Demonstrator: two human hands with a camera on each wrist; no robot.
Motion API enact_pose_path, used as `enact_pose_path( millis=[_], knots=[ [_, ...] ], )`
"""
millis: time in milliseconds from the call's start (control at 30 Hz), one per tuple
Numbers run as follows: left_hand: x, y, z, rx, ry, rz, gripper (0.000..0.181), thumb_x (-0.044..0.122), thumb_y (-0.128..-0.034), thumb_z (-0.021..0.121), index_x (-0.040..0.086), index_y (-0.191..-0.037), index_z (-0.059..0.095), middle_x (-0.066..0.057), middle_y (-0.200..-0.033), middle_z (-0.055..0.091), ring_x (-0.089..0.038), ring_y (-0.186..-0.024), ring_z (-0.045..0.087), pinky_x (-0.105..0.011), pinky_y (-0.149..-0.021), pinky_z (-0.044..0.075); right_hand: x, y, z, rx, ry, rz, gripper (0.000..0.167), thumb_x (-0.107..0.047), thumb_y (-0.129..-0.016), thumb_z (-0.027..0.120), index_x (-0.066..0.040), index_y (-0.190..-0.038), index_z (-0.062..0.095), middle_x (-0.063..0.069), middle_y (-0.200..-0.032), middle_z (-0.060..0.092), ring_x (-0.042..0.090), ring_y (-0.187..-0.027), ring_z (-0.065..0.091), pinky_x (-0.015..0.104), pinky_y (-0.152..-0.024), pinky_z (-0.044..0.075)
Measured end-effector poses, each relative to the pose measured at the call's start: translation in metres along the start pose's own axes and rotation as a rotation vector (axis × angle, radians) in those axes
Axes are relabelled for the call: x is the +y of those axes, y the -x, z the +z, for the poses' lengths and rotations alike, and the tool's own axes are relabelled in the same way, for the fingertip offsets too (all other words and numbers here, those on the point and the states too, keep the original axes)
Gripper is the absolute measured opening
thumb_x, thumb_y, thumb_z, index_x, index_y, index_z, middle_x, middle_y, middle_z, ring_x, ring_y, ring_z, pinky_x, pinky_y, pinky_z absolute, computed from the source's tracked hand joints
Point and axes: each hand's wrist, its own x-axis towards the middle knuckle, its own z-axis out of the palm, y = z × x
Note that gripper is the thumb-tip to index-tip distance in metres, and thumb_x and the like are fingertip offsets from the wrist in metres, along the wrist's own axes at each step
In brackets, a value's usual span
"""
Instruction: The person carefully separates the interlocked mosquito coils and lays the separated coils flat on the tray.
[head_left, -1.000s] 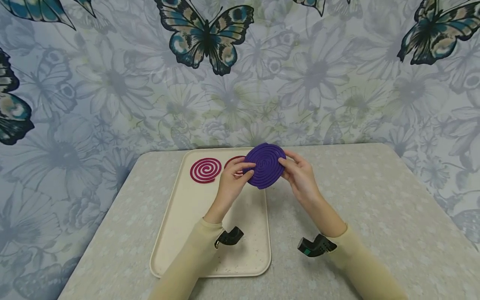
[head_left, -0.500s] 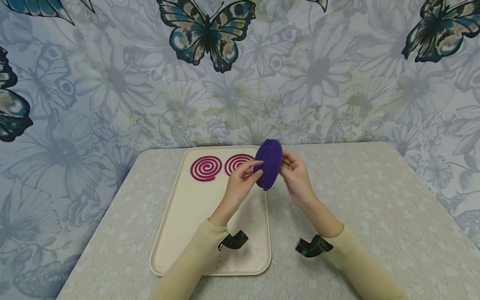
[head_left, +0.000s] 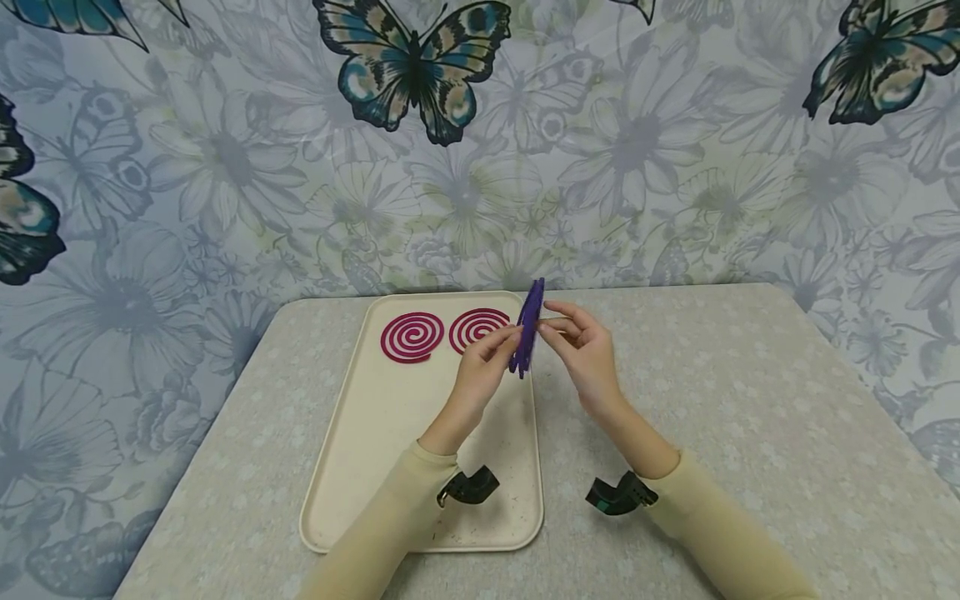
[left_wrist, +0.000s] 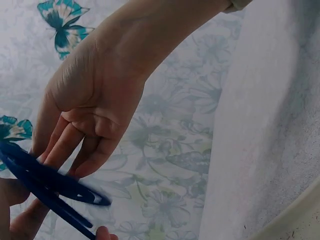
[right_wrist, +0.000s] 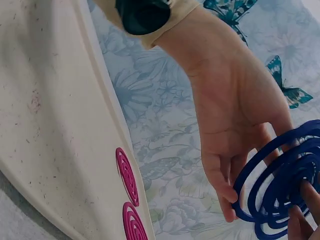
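A purple pair of mosquito coils [head_left: 529, 325], bluer in the wrist views, is held edge-on above the right side of the tray. My left hand [head_left: 480, 375] pinches its left side between thumb and fingers. From the right, my right hand [head_left: 592, 362] grips the opposite side with thumb and fingertips. In the left wrist view the purple coils [left_wrist: 60, 182] show as two thin layers, apart at one end. Loose, spread turns of the purple coils [right_wrist: 272, 145] appear in the right wrist view. Some fingertips are hidden behind them.
Two pink mosquito coils lie flat at the far end of the cream tray [head_left: 412, 442], a left one [head_left: 412, 337] and a right one [head_left: 477, 329] partly behind my left hand. The table [head_left: 712, 400] extends right; a butterfly-patterned backdrop [head_left: 465, 200] stands behind.
The purple coils have turned from facing me to edge-on, and their layers now part at the lower end. My left hand has shifted slightly right, my right hand slightly left.
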Motion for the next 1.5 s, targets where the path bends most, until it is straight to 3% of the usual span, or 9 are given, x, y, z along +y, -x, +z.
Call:
enact_pose_path(
  millis=[167, 267, 467, 633, 767, 967, 1133, 1300, 1500],
  knots=[
    [0.000, 0.000, 0.000, 0.015, -0.023, -0.015, 0.037, 0.028, -0.1004, 0.047, 0.006, -0.128, 0.059, -0.014, -0.124, 0.063, -0.021, -0.111, 0.060, -0.035, -0.093, 0.049, 0.004, 0.001, 0.003, -0.006, 0.224, -0.119, 0.033, -0.007, -0.089, 0.064, -0.003, -0.122, 0.061, 0.011, -0.098, 0.073, -0.001, -0.093, 0.062, 0.020, -0.089, 0.044],
    [0.000, 0.001, 0.001, 0.032, -0.047, -0.010, 0.034, 0.028, -0.0973, 0.054, 0.009, -0.124, 0.063, -0.014, -0.115, 0.067, -0.017, -0.100, 0.061, -0.031, -0.084, 0.048, 0.007, 0.001, 0.004, 0.039, 0.203, -0.106, 0.031, -0.001, -0.086, 0.066, -0.001, -0.117, 0.062, 0.004, -0.091, 0.073, 0.000, -0.086, 0.061, 0.021, -0.083, 0.045],
    [-0.002, 0.001, 0.004, 0.011, 0.023, -0.006, 0.030, 0.022, -0.0956, 0.058, 0.010, -0.122, 0.064, -0.015, -0.116, 0.066, -0.011, -0.096, 0.064, -0.029, -0.086, 0.054, 0.008, -0.002, 0.003, 0.090, 0.008, 0.082, 0.038, 0.005, -0.084, 0.065, 0.005, -0.121, 0.056, -0.007, -0.101, 0.062, 0.012, -0.098, 0.058, 0.015, -0.079, 0.051],
    [-0.001, 0.001, 0.004, 0.018, 0.052, -0.022, 0.029, 0.023, -0.0957, 0.057, 0.011, -0.121, 0.065, -0.014, -0.117, 0.066, -0.012, -0.099, 0.064, -0.028, -0.088, 0.053, 0.007, -0.005, 0.002, -0.051, -0.123, 0.264, 0.055, -0.001, -0.093, 0.053, -0.003, -0.144, 0.034, 0.004, -0.126, 0.049, 0.011, -0.111, 0.053, 0.018, -0.089, 0.050],
    [-0.001, -0.001, 0.003, 0.063, 0.019, -0.005, 0.028, 0.021, -0.0927, 0.062, 0.010, -0.118, 0.066, -0.014, -0.118, 0.066, -0.021, -0.104, 0.063, -0.026, -0.082, 0.053, 0.008, -0.006, 0.001, -0.091, -0.199, 0.332, 0.054, -0.001, -0.094, 0.047, -0.003, -0.145, 0.028, -0.002, -0.114, 0.055, 0.003, -0.099, 0.059, 0.024, -0.087, 0.052],
    [-0.004, -0.006, -0.003, 0.187, 0.030, 0.047, 0.030, 0.007, -0.0845, 0.069, 0.004, -0.114, 0.065, -0.014, -0.118, 0.064, -0.022, -0.104, 0.062, -0.019, -0.075, 0.053, 0.012, -0.009, 0.000, 0.011, -0.168, 0.336, 0.048, 0.007, -0.088, 0.051, 0.001, -0.134, 0.041, -0.013, -0.086, 0.064, 0.002, -0.081, 0.060, 0.020, -0.078, 0.050],
    [-0.003, -0.010, -0.014, 0.247, 0.210, -0.013, 0.035, -0.002, -0.0860, 0.063, 0.002, -0.120, 0.059, -0.020, -0.117, 0.061, -0.008, -0.087, 0.060, -0.014, -0.070, 0.051, 0.012, -0.011, -0.004, 0.023, -0.200, 0.368, 0.026, 0.005, -0.090, 0.055, -0.003, -0.115, 0.055, -0.014, -0.077, 0.069, 0.001, -0.074, 0.064, 0.018, -0.074, 0.053],
    [0.004, -0.013, -0.022, 0.182, 0.368, -0.059, 0.042, -0.003, -0.0896, 0.058, 0.003, -0.130, 0.049, -0.016, -0.114, 0.061, -0.003, -0.079, 0.061, -0.017, -0.070, 0.052, 0.008, -0.012, -0.009, 0.003, -0.279, 0.393, 0.022, 0.004, -0.094, 0.050, -0.016, -0.091, 0.059, -0.011, -0.076, 0.069, 0.003, -0.071, 0.066, 0.020, -0.072, 0.056],
    [0.009, -0.014, -0.019, -0.038, 0.547, -0.101, 0.059, -0.008, -0.0930, 0.048, 0.012, -0.145, 0.028, 0.001, -0.106, 0.054, -0.004, -0.079, 0.061, -0.018, -0.073, 0.055, 0.003, -0.015, -0.011, 0.027, -0.421, 0.433, 0.027, 0.000, -0.098, 0.043, -0.018, -0.090, 0.062, -0.006, -0.073, 0.066, 0.007, -0.066, 0.067, 0.024, -0.067, 0.058]
  ],
)
